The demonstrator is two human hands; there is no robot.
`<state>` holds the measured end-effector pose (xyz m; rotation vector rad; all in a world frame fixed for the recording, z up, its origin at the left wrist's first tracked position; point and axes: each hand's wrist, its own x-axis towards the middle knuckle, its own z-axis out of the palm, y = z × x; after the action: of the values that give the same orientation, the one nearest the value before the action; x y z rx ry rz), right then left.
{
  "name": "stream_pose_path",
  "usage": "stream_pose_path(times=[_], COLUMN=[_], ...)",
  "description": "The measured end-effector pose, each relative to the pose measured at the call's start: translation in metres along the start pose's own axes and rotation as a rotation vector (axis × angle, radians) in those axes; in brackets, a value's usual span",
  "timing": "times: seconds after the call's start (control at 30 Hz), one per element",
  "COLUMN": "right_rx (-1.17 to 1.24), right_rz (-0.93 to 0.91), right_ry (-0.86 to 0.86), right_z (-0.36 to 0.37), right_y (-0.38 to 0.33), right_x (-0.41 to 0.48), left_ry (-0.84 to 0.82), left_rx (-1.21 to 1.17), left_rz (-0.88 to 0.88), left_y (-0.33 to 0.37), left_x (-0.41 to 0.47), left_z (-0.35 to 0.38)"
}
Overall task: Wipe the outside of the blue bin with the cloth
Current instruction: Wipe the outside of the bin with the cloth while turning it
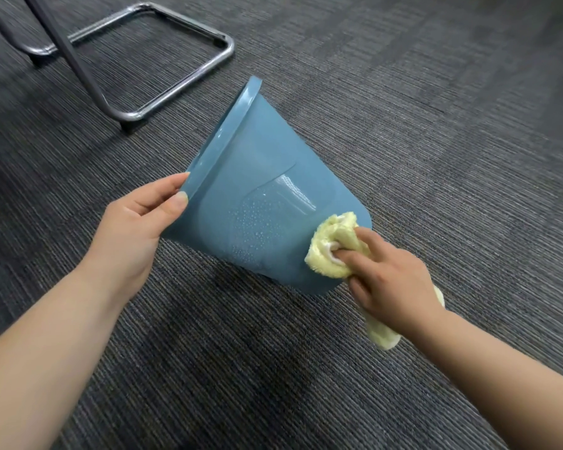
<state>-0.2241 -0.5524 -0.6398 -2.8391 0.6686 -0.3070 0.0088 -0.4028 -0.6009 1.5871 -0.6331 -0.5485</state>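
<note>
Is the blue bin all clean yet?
Not yet. The left hand tilts the blue bin by its rim while the right hand rubs the yellow cloth near the base. Water droplets still bead on the side, so that patch is left.

Single head-worn view: the scene is being viewed from above, angled forward and down, at close range, toward carpeted floor (403,108); both forearms are being framed entering from below.
</note>
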Motion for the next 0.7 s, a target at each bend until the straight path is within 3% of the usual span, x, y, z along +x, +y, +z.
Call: stream_pose_path(times=[0.2, 0.37, 0.5, 0.7], right_rx=[0.051, 0.074, 0.104, 0.138], right_rz=[0.137, 0.389, 0.45, 0.543], right_ry=[-0.005, -0.058, -0.098, -0.127], right_z=[0.007, 0.017, 0.02, 0.022], right_y=[0.007, 0.023, 0.025, 0.028], right_x=[-0.005, -0.005, -0.006, -0.009], left_ry=[0.007, 0.099, 0.139, 0.006], left_rx=[0.013, 0.096, 0.308, 0.647], left_rz=[0.009, 0.082, 0.185, 0.355], left_y=[0.003, 0.004, 0.003, 0.0], left_x=[0.0, -0.002, -0.004, -0.014], left_z=[0.002, 0.011, 0.013, 0.011])
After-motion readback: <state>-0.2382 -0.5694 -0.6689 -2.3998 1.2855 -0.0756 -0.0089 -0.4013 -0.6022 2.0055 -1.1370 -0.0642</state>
